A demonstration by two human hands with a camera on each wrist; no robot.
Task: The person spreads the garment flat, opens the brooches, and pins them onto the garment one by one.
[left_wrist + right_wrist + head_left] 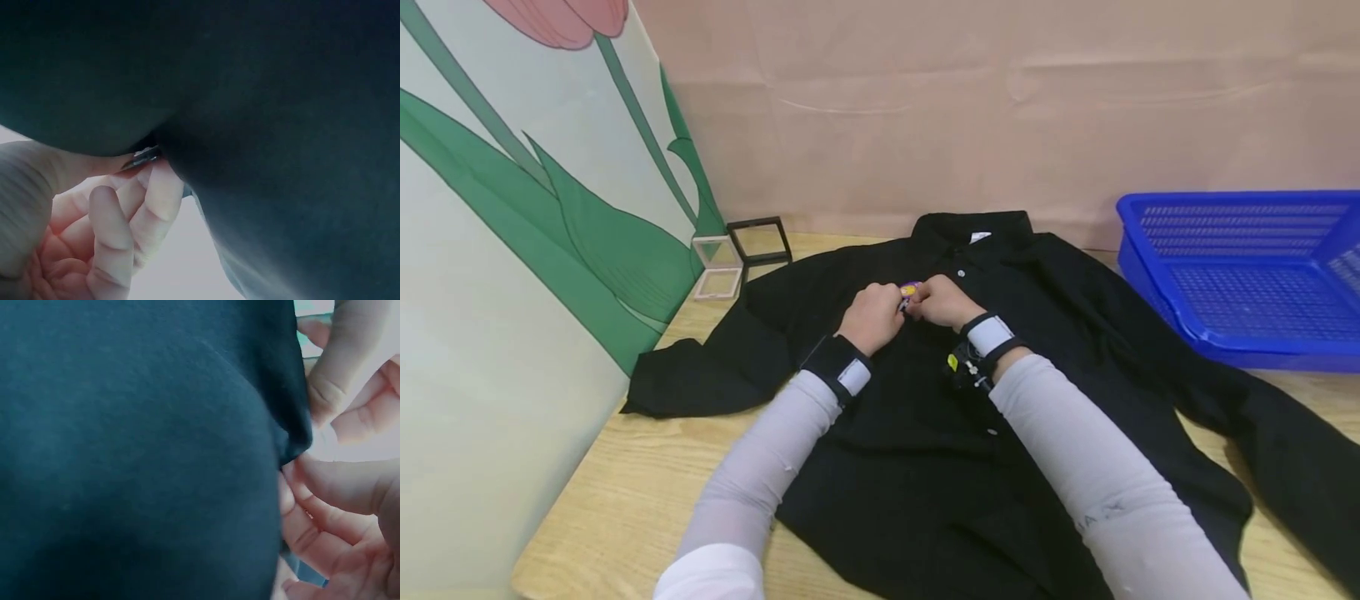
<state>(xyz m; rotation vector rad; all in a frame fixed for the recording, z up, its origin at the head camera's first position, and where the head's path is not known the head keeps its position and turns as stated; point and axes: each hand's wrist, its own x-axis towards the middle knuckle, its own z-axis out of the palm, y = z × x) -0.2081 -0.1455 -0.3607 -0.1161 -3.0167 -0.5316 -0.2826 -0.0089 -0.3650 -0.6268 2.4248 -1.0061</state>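
A black button-up shirt (910, 400) lies spread with its collar away from me. Over its upper chest, a small round purple-and-yellow badge (909, 290) is between my two hands. My left hand (874, 315) has curled fingers at the badge's left side; the left wrist view has thumb and fingertips pinching its dark metal back piece (142, 157) beside the cloth. From the right, my right hand (942, 302) pinches the badge's edge with thumb and forefinger. In the right wrist view, fingers (350, 425) close around a raised fold of shirt cloth (294, 437), which hides part of the grip.
At the back right stands a blue plastic basket (1157, 317), beside one shirt sleeve. Two small frame-like cases, one black (786, 242) and one pale (696, 250), stand open at the back left near the flower-print panel (595, 242). Under the shirt is a wooden table (625, 483).
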